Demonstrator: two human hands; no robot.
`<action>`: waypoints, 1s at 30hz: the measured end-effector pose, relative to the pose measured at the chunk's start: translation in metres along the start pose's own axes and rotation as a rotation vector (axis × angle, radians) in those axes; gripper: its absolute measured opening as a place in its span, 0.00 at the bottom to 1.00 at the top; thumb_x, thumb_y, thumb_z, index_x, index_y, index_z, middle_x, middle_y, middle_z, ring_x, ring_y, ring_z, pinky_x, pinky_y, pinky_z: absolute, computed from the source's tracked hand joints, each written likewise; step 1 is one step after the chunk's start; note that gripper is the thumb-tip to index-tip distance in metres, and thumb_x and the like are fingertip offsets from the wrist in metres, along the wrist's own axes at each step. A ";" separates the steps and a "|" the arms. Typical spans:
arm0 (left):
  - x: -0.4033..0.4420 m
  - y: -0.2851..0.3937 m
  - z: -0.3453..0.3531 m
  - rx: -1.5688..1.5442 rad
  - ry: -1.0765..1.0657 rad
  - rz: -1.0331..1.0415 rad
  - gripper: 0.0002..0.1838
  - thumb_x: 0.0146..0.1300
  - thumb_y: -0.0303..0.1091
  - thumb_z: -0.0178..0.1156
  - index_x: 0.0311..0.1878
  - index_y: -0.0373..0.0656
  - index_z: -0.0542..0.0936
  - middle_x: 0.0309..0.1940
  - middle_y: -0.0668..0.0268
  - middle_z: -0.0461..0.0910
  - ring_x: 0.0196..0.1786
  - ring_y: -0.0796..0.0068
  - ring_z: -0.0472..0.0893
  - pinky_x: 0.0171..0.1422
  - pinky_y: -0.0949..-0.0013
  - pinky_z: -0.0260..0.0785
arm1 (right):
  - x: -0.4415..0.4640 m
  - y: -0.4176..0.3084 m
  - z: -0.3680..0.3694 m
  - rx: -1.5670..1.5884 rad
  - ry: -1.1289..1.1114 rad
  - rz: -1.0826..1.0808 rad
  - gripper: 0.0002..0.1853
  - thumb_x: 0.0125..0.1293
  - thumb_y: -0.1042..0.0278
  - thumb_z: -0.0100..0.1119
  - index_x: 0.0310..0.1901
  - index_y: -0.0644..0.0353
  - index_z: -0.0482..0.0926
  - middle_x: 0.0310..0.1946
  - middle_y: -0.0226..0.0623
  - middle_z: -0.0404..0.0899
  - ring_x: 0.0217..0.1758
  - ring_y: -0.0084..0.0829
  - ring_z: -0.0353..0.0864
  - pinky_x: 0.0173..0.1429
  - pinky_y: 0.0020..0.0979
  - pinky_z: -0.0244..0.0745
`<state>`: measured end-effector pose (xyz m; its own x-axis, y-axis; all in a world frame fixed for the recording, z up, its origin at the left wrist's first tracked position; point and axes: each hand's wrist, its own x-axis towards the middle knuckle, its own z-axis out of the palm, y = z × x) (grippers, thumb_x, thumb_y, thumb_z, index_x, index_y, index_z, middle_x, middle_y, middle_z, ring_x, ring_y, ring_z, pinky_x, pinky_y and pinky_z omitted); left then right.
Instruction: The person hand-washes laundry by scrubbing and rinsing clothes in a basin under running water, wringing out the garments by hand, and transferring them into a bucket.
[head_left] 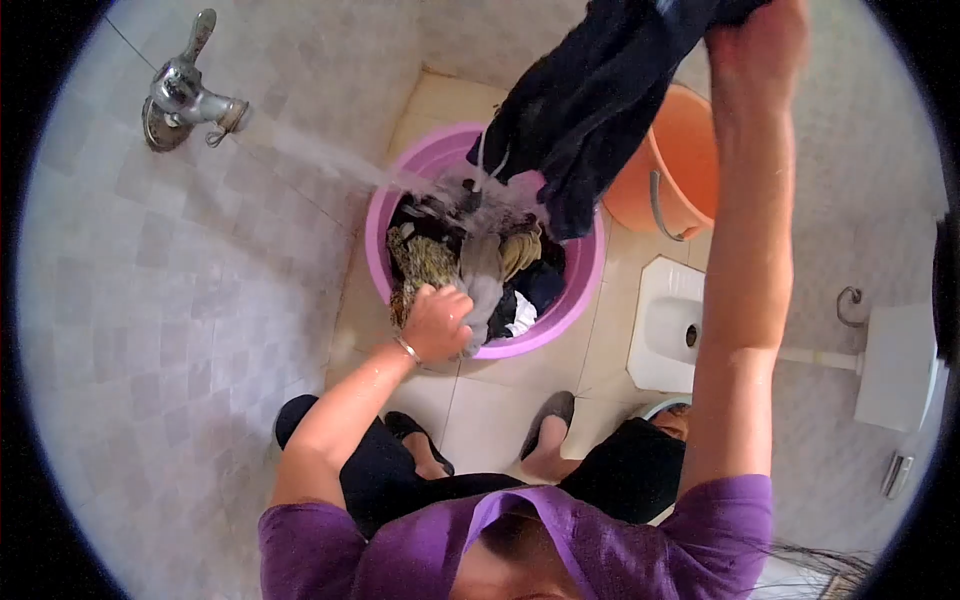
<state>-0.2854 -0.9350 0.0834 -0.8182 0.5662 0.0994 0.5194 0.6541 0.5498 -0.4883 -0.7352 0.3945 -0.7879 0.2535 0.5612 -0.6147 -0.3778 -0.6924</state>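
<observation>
My right hand (760, 48) is raised high at the upper right, its fingers closed on a dark navy garment (590, 95). From there the cloth hangs down at a slant, its lower end over a purple plastic tub (377, 225). My left hand (437, 322), with a bracelet at the wrist, is at the tub's near side with curled fingers. Right by it are a grey cloth (482, 275) and a patterned yellow-brown cloth (428, 262); whether it grips either is hidden. A white cloth (522, 314) and other dark wet clothes lie in the tub.
Water (320, 160) sprays from a wall tap (190, 95) at the upper left into the tub. An orange bucket (690, 150) with a grey handle stands right of the tub. A squat toilet (660, 325) and a white cistern (897, 365) are farther right. My feet are on the tiled floor (490, 410).
</observation>
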 end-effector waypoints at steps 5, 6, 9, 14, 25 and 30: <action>0.017 -0.007 0.020 -0.055 -0.041 0.012 0.10 0.31 0.40 0.52 0.18 0.45 0.69 0.18 0.65 0.69 0.30 0.65 0.71 0.33 0.62 0.56 | -0.070 0.088 -0.067 -0.508 -0.012 0.424 0.08 0.48 0.66 0.51 0.18 0.60 0.69 0.17 0.29 0.66 0.23 0.22 0.64 0.26 0.28 0.59; 0.018 -0.008 0.020 -0.048 -0.035 0.004 0.10 0.31 0.40 0.52 0.18 0.45 0.69 0.18 0.65 0.69 0.30 0.65 0.71 0.33 0.62 0.56 | -0.085 0.119 -0.094 -0.546 -0.090 0.400 0.09 0.47 0.66 0.51 0.16 0.61 0.68 0.15 0.29 0.64 0.22 0.21 0.61 0.24 0.28 0.56; 0.019 -0.011 0.026 -0.069 -0.043 0.031 0.11 0.30 0.41 0.54 0.19 0.46 0.69 0.17 0.65 0.68 0.28 0.65 0.70 0.32 0.62 0.55 | -0.125 0.168 -0.143 -1.473 -0.701 0.436 0.10 0.47 0.65 0.53 0.26 0.63 0.76 0.21 0.41 0.77 0.27 0.36 0.77 0.35 0.36 0.70; 0.017 -0.007 0.037 -0.016 0.049 -0.005 0.12 0.32 0.43 0.54 0.19 0.48 0.69 0.17 0.68 0.68 0.28 0.69 0.69 0.35 0.63 0.54 | -0.175 0.272 -0.158 -1.375 -1.033 0.218 0.32 0.51 0.48 0.54 0.59 0.48 0.61 0.60 0.46 0.55 0.62 0.49 0.55 0.61 0.46 0.54; 0.020 -0.018 0.046 -0.097 0.073 -0.030 0.15 0.29 0.46 0.52 0.19 0.47 0.68 0.16 0.68 0.64 0.24 0.70 0.68 0.29 0.66 0.51 | -0.379 0.531 -0.299 -1.255 -0.739 0.562 0.26 0.51 0.65 0.57 0.54 0.59 0.67 0.52 0.46 0.62 0.52 0.47 0.63 0.53 0.43 0.62; 0.019 -0.016 0.051 -0.080 0.113 -0.047 0.16 0.29 0.47 0.52 0.22 0.47 0.69 0.17 0.68 0.66 0.25 0.69 0.69 0.30 0.65 0.52 | -0.295 0.411 -0.226 -1.431 -1.066 0.348 0.22 0.51 0.69 0.54 0.50 0.65 0.68 0.49 0.49 0.66 0.50 0.48 0.65 0.53 0.41 0.62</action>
<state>-0.2965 -0.9095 0.0337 -0.8662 0.4725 0.1625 0.4621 0.6340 0.6201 -0.5171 -0.7639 -0.1583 -0.8682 -0.4929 -0.0580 -0.4518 0.8333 -0.3184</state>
